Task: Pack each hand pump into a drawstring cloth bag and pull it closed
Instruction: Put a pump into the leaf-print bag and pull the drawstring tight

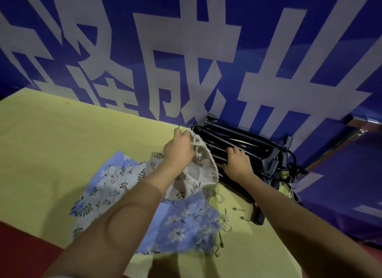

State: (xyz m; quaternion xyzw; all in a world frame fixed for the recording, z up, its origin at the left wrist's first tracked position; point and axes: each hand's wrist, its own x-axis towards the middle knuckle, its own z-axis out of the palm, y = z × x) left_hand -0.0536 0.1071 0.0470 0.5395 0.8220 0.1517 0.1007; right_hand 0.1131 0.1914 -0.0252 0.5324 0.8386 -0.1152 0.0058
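Note:
A heap of black hand pumps point(244, 142) lies against the blue banner at the back right of the yellow table. My right hand point(237, 160) rests on the heap with its fingers curled round one black pump. My left hand point(179, 149) grips the rim of a beige leaf-print drawstring bag point(203, 170) and holds its mouth open beside the pumps. More cloth bags lie under my forearms: a white and blue printed one point(111, 184) and a blue floral one point(186, 222).
A yellow table top point(62, 143) carries everything. Small metal needle fittings point(238, 210) lie loose near the blue floral bag. A blue banner with white characters point(186, 50) stands right behind the pumps. A red surface point(24, 248) shows at the lower left.

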